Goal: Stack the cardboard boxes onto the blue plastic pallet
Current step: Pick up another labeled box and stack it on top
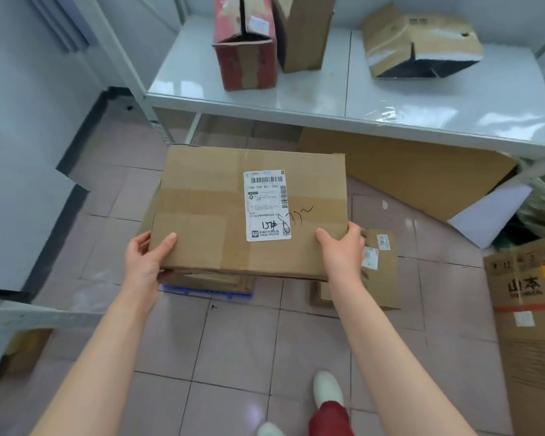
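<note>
Above the blue pallet (206, 292), left hand (145, 258), right hand (342, 251) — each grip clamped on the cardboard box (233, 212) — near corners.

White shipping label (267, 205) reads "159-801-290"; right-hand carton (527, 297) bears "山本".

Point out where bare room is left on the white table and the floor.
White table: bare along its front edge and between the brown box and the crushed box. Floor: bare tiles by the feet; crowded right, with flat cardboard and the printed carton.
</note>
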